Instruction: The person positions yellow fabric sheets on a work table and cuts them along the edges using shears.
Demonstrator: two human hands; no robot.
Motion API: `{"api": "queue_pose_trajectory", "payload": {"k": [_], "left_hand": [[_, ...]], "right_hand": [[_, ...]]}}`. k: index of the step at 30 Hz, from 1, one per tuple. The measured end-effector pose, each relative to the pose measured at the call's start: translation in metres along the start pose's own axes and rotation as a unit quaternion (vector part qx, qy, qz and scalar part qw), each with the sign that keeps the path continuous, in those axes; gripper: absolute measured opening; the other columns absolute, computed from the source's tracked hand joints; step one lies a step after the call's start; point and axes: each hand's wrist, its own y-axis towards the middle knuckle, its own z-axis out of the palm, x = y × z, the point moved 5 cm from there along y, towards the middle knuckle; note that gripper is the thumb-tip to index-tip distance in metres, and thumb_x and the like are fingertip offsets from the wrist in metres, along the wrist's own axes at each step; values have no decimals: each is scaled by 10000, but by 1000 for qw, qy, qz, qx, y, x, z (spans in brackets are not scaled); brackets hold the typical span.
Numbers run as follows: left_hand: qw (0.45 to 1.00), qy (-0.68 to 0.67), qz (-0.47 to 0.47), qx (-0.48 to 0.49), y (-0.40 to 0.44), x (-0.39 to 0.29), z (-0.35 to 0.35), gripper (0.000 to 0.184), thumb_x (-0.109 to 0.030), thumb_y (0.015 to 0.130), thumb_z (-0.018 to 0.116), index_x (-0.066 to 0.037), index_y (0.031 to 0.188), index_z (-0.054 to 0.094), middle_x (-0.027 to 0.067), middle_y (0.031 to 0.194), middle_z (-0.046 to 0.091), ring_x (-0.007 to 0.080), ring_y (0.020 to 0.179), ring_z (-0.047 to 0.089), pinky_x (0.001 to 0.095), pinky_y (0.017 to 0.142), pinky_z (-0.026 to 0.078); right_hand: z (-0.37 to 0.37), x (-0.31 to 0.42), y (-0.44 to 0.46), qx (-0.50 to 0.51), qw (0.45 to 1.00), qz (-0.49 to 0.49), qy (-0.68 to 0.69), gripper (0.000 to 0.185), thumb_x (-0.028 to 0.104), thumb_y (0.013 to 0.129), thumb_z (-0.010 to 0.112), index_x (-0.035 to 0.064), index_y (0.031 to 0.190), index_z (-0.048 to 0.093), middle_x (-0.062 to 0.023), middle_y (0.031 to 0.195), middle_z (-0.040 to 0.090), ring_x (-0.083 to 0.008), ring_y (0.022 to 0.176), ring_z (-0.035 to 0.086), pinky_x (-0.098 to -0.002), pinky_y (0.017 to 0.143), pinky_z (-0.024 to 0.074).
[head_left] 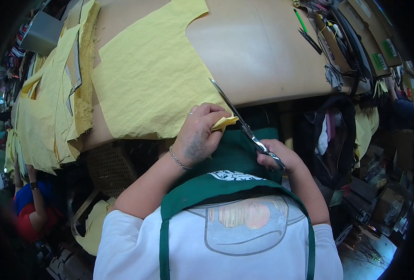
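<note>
A large yellow fabric piece (151, 79) with cut, curved edges lies on the table, its near right corner reaching the table's front edge. My left hand (200, 133) is closed on that corner, pinching a folded bit of the cloth between thumb and fingers. In my right hand (279, 156) is a pair of metal scissors (247, 130), with the fingers around the handles. The blades point up and away to the left, look nearly closed, and run close beside the fabric's right edge. Whether they touch the cloth I cannot tell.
The tan table (263, 51) stretches ahead. Layered yellow fabric pieces (53, 98) hang over its left side. At the back right are a green pen (300, 20), dark snips (310, 40) and cardboard boxes (365, 32). A person in red (36, 210) is at the lower left.
</note>
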Motion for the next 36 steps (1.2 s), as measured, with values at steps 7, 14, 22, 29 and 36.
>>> {"api": "queue_pose_trajectory", "payload": {"k": [7,14,22,29,36], "left_hand": [[1000,-5,7,-4,-3,1,1,301,53,662,500,-34,938,581,161,1109,494,289,1007,496,328,871,384],[999,-45,-12,6,-5,7,5,304,68,687,472,-14,971,546,191,1160,473,312,1123,426,348,939,335],[999,-25,-7,30,-7,1,4,293,35,708,481,-26,990,533,183,1176,464,338,1150,392,378,964,311],[999,-42,0,32,-9,4,6,287,30,703,473,-22,981,520,176,1184,461,336,1161,379,384,969,307],[998,-52,-3,30,-9,5,6,280,30,703,471,-18,976,509,172,1178,466,336,1156,386,382,969,307]], "right_hand": [[2,9,7,-20,999,-6,35,675,694,540,611,46,669,473,-19,518,464,-115,451,492,-237,425,397],[2,5,-3,-26,999,13,15,660,680,541,628,49,659,473,-14,519,451,-105,459,478,-234,432,390],[3,11,7,-33,999,-6,3,660,678,561,614,40,671,487,-10,525,453,-98,470,467,-233,438,381],[4,15,7,-34,999,4,29,626,645,573,634,44,669,489,1,529,447,-91,465,455,-230,426,371],[7,13,4,-54,998,14,42,597,624,568,655,58,648,485,21,510,429,-79,442,436,-222,403,348]]}}
